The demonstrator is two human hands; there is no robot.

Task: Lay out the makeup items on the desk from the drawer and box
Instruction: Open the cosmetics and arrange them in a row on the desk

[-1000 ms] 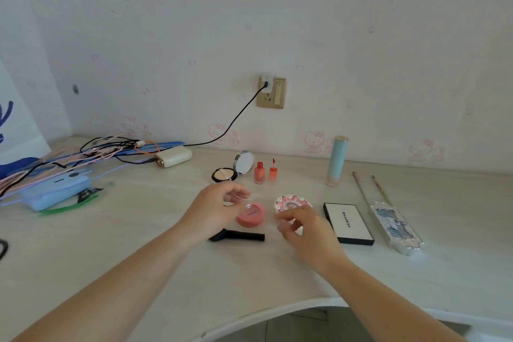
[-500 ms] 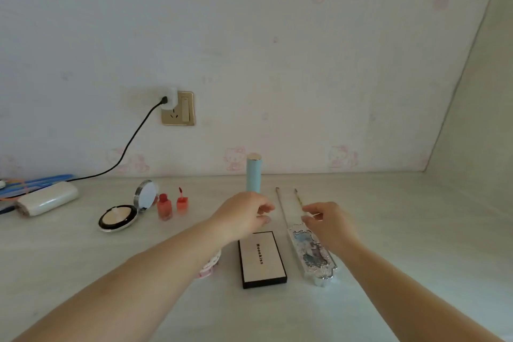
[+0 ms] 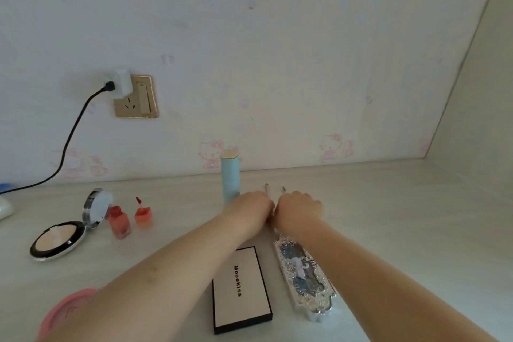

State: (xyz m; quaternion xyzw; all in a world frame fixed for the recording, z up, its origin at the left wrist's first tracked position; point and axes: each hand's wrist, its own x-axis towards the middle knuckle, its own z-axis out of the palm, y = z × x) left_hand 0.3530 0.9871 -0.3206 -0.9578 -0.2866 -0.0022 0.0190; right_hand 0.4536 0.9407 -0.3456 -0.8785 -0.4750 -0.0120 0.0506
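Observation:
Both my hands sit side by side at the back middle of the desk (image 3: 388,230). My left hand (image 3: 251,208) and my right hand (image 3: 298,209) are curled down over two thin brushes, whose tips (image 3: 267,186) (image 3: 283,189) stick out beyond the knuckles. My fingers are hidden, so the grip does not show. A tall teal tube (image 3: 230,175) stands upright just left of my left hand. A white palette with a black rim (image 3: 241,289) and a silver ornate case (image 3: 305,272) lie below my forearms.
To the left lie an open powder compact (image 3: 58,239), two small red lip tint bottles (image 3: 119,221) (image 3: 143,215) and a pink round case (image 3: 66,311) at the bottom edge. A wall socket (image 3: 136,97) holds a plug with a black cable. A side wall closes the right.
The view has swung right and closer. My hands left the pink round cases, reached back past the palette and case, and now rest together on the two brushes.

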